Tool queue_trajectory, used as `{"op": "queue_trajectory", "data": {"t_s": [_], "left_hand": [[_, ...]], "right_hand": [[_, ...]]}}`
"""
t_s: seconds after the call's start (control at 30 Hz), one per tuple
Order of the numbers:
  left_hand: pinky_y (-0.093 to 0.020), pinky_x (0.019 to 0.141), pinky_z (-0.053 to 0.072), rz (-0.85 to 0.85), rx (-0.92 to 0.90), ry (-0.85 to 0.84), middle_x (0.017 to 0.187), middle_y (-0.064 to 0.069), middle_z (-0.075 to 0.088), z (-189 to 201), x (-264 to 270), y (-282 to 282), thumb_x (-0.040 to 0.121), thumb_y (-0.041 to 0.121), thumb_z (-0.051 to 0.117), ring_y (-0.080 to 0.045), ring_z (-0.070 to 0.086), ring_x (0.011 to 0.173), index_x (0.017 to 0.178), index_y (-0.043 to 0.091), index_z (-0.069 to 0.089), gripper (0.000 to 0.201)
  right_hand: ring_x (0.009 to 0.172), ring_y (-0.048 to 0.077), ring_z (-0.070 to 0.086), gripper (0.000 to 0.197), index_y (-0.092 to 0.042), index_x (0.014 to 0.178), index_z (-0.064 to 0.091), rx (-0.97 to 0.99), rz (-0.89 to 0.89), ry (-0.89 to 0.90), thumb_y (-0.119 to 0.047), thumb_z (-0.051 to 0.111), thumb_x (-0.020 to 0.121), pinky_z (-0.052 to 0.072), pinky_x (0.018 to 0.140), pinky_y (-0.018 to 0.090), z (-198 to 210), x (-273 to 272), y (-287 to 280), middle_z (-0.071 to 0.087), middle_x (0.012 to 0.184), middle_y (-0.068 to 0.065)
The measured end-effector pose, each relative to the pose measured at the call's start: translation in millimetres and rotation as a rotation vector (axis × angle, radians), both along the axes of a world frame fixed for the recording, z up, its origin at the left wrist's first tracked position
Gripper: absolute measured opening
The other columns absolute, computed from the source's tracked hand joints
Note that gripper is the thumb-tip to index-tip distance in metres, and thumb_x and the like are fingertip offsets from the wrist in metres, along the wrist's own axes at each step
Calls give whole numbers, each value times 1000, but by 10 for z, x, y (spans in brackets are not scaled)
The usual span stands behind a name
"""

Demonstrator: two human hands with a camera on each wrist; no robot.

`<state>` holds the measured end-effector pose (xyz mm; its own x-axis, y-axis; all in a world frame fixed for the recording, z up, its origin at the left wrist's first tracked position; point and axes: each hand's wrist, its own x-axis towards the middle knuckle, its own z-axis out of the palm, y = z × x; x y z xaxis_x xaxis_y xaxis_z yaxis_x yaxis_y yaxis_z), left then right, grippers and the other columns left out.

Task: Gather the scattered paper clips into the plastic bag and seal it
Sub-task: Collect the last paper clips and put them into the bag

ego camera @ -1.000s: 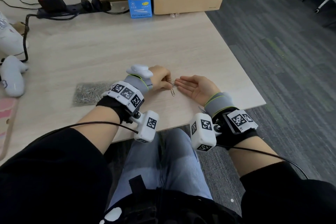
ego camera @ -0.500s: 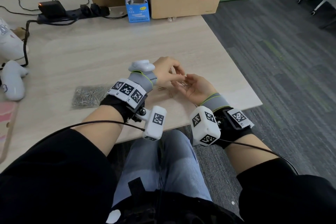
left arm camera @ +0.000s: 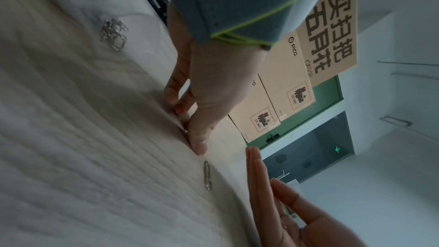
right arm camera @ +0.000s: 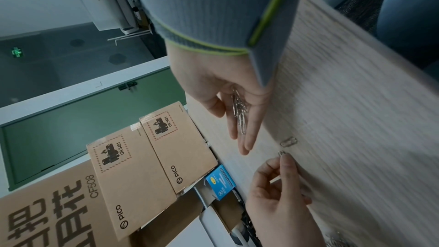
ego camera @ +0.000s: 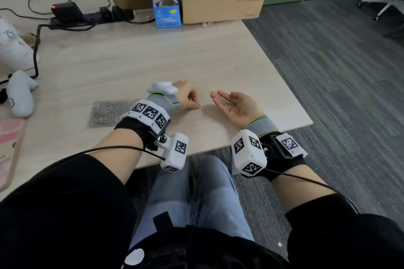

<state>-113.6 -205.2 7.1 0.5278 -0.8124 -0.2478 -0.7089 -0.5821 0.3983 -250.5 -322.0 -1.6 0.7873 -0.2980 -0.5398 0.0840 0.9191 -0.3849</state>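
The left hand (ego camera: 187,96) pinches one paper clip (ego camera: 199,105) at the desk (ego camera: 131,61), its body hidden by the fingertips. Right hand (ego camera: 235,105) lies palm-up, fingers straight, cupping gathered clips (ego camera: 228,102). A loose clip (ego camera: 204,111) lies between the hands; the plastic bag (ego camera: 107,112) is partly covered by the left wrist.

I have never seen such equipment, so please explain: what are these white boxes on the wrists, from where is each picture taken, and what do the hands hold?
No robot here: a person works with bare hands. The white boxes on the wrists are cameras. One picture comes from a head camera looking down; the other two look along each hand. The right hand lies palm up with clips gathered in it. The left hand pinches one clip at the table. Another clip lies between the hands. A bag of clips lies to the left.
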Motion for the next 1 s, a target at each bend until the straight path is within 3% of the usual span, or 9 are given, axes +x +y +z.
{"op": "queue_trajectory", "data": {"t_s": [0.13, 0.2, 0.3, 0.37, 0.47, 0.57, 0.73, 0.9, 1.0], "left_hand": [[-24, 59, 37, -38, 45, -40, 86, -5, 67, 2, -18, -27, 80, 26, 67, -18, 56, 76, 85, 10, 68, 16], [-27, 65, 42, -47, 28, -26, 87, -8, 71, -8, -16, -22, 79, 25, 67, -20, 59, 77, 81, 10, 68, 15], [-20, 64, 45, -5, -106, 29, 82, -6, 70, 38, -27, -45, 78, 24, 70, -14, 58, 70, 81, 9, 69, 15], [-5, 51, 36, -2, -228, 95, 72, -1, 64, 110, -53, -105, 77, 22, 72, 1, 54, 56, 84, 7, 70, 17], [-2, 46, 35, -35, -325, 204, 61, 8, 58, 235, -142, -223, 75, 20, 74, 9, 51, 45, 81, 8, 69, 14], [-11, 55, 45, -85, -339, 236, 67, 6, 63, 308, -199, -292, 77, 19, 72, 3, 55, 54, 83, 7, 70, 13], [-10, 42, 41, 34, -381, 146, 77, -8, 66, 327, 10, -156, 80, 19, 69, 0, 50, 41, 85, 9, 69, 11], [-23, 68, 44, 62, -71, -26, 81, -2, 69, 145, 22, 22, 70, 32, 76, -14, 60, 74, 79, 16, 72, 19], [-25, 68, 42, 36, 48, -23, 91, -9, 72, 30, -68, 24, 77, 25, 71, -18, 59, 76, 85, 11, 71, 16]], "right_hand": [[116, 37, 54, 33, 14, 93, 54, 10, -9, 6, -8, 29, 99, 57, 68, 37, -14, -4, -22, 67, 73, 31], [124, 37, 49, 33, 14, 93, 53, 4, 1, 17, -8, 29, 99, 56, 70, 37, -20, 3, -20, 65, 81, 31], [113, 38, 55, 34, 13, 94, 54, -7, 25, 37, -10, 30, 99, 56, 70, 36, -36, 18, -23, 62, 89, 30], [88, 40, 65, 35, 13, 93, 54, -7, 64, 56, -11, 31, 99, 57, 65, 36, -43, 31, -16, 66, 79, 30], [63, 40, 69, 38, 16, 92, 55, 5, 120, 33, -13, 30, 99, 58, 63, 38, -30, 43, 35, 66, 75, 33], [63, 43, 68, 37, 16, 90, 55, 57, 96, -38, -10, 31, 99, 57, 63, 42, 1, 44, 66, 66, 76, 33], [64, 42, 68, 35, 18, 93, 54, 75, 46, -48, -6, 30, 98, 57, 68, 40, 26, -7, 2, 66, 77, 34], [101, 39, 55, 34, 16, 94, 53, 77, -1, -45, -6, 28, 99, 56, 68, 40, 59, -54, -31, 66, 73, 32], [94, 40, 57, 33, 17, 94, 53, 76, -3, -44, -5, 29, 98, 54, 72, 42, 73, -62, -20, 66, 73, 33]]}}
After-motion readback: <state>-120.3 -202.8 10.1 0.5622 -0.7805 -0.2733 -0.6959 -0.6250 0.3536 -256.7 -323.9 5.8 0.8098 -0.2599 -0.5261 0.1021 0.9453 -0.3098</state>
